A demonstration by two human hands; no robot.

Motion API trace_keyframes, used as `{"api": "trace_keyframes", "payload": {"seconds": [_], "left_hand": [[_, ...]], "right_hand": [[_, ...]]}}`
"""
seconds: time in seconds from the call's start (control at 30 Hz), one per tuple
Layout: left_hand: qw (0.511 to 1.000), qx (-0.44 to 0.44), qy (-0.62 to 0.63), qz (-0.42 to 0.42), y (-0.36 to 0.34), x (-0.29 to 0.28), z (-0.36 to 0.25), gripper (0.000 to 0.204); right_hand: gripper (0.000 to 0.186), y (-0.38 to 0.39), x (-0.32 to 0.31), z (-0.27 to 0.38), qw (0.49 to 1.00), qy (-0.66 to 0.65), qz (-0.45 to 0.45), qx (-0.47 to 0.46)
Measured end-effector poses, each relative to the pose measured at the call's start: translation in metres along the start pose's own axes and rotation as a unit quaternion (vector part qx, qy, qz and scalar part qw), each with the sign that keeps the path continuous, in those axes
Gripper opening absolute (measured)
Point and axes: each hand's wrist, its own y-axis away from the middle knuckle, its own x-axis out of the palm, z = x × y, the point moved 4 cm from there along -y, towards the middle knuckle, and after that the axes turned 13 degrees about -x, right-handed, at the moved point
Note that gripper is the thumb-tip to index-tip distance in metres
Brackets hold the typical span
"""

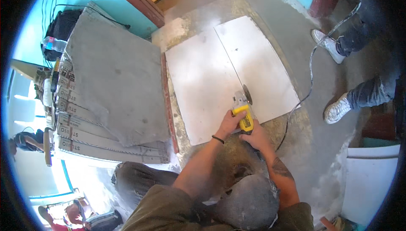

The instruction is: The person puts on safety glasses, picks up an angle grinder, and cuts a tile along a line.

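A yellow angle grinder (245, 116) is gripped in both my hands over a large white tile (198, 78). My left hand (230, 122) wraps round the grinder's front part, near its metal head. Closed on the rear of the body is my right hand (257, 136). The grinder's thin dark disc (248, 94) stands on edge at the near end of a straight dark line (230, 59), which runs across the tile to its far edge. Whether the disc touches the tile I cannot tell.
To the left stands a stack of tile boxes (114, 144) topped by a dusty grey sheet (116, 78). A power cord (312, 74) loops along the right. Another person's white shoes (338, 109) are close by on the right. A plastic bottle (54, 44) lies at the far left.
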Motion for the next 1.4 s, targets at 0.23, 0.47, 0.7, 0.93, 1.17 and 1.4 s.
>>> {"api": "trace_keyframes", "payload": {"seconds": [0.23,0.47,0.7,0.93,1.17,1.4], "left_hand": [[0.998,0.004,-0.043,-0.035,0.004,0.004,0.011,0.054],[0.999,0.024,-0.024,-0.022,-0.003,-0.001,0.017,0.048],[1.0,0.01,-0.008,0.021,-0.009,-0.004,0.011,0.044],[0.999,0.02,-0.027,-0.001,0.001,-0.003,0.015,0.046],[0.998,0.04,-0.042,-0.028,0.014,0.005,0.018,0.051],[0.997,0.047,-0.056,0.023,0.007,0.005,0.006,0.053]], "right_hand": [[0.083,0.014,-0.003,-0.004,0.999,0.024,0.0,0.024],[0.08,0.01,-0.009,0.015,0.999,0.029,0.003,0.032],[0.079,0.004,-0.005,0.006,1.0,0.012,-0.002,0.013],[0.081,0.013,-0.005,0.01,0.999,0.018,0.012,0.024],[0.083,0.026,-0.009,0.014,1.0,0.007,0.01,0.022],[0.084,0.014,-0.006,0.004,1.0,0.01,0.005,0.005]]}}
